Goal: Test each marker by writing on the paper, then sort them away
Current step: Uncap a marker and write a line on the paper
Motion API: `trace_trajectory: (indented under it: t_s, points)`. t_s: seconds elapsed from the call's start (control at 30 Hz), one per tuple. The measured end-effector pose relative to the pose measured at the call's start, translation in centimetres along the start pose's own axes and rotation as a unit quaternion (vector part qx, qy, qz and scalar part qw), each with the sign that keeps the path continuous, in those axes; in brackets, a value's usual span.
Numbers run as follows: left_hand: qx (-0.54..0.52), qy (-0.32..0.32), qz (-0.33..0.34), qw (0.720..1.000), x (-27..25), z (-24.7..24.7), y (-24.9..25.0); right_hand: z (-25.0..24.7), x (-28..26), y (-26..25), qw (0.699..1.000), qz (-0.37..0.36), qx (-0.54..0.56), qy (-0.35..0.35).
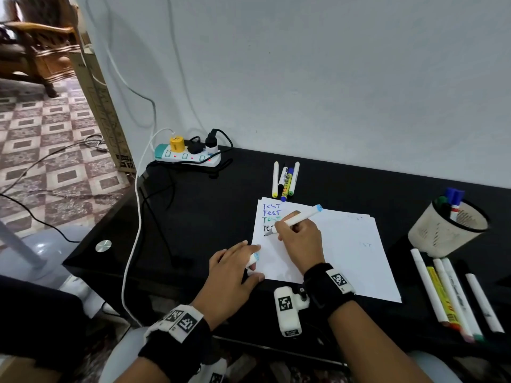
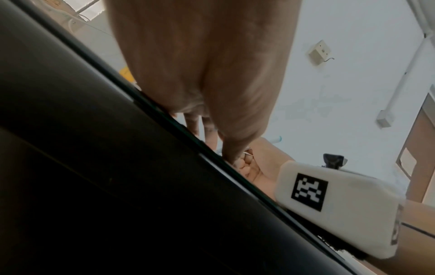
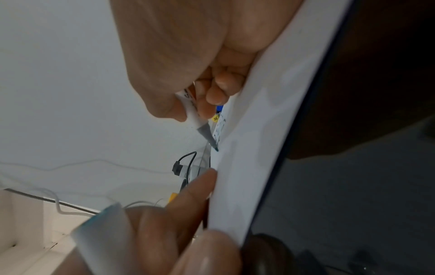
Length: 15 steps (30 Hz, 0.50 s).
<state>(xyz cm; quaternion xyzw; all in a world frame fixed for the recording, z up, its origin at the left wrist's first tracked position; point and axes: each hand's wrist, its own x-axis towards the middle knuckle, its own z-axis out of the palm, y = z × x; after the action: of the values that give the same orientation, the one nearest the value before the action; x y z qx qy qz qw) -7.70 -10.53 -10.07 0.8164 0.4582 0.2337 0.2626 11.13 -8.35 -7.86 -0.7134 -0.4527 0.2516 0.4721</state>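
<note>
The right hand (image 1: 300, 239) pinches a white-barrelled marker with a light-blue end (image 1: 297, 218), its tip touching the white paper sheet (image 1: 331, 252) just below 4 written lines. The marker's long axis slants from the tip at the sheet's upper-left corner up and away to the right. The left hand (image 1: 235, 275) lies at the paper's left edge, index finger straight on the sheet, the other fingers curled round the white cap with a light-blue tip (image 1: 253, 259).

The top 2 lines read "TEST" in blue; a greenish and a black line are partly hidden by the hand. A group of 4 capped markers (image 1: 286, 179) lies just beyond the paper; 1 carries a yellow label reading "MARKER". More white markers (image 1: 453, 294) lie to the right, near a white cup holding markers (image 1: 442, 230). I judge recapping comes next, and the cap sits close to the tip.
</note>
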Motion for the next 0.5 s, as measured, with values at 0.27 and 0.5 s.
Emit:
trace_trajectory:
  t_s: [0.27, 0.5]
  points:
    - [0.007, 0.006, 0.01, 1.0, 0.04, 0.07, 0.03, -0.03, -0.2, -0.13, 1.0, -0.008, -0.001, -0.002]
    - [0.01, 0.006, 0.013, 1.0, 0.06, 0.11, -0.05, 0.02, -0.23, 0.02, 1.0, -0.006, 0.011, 0.004]
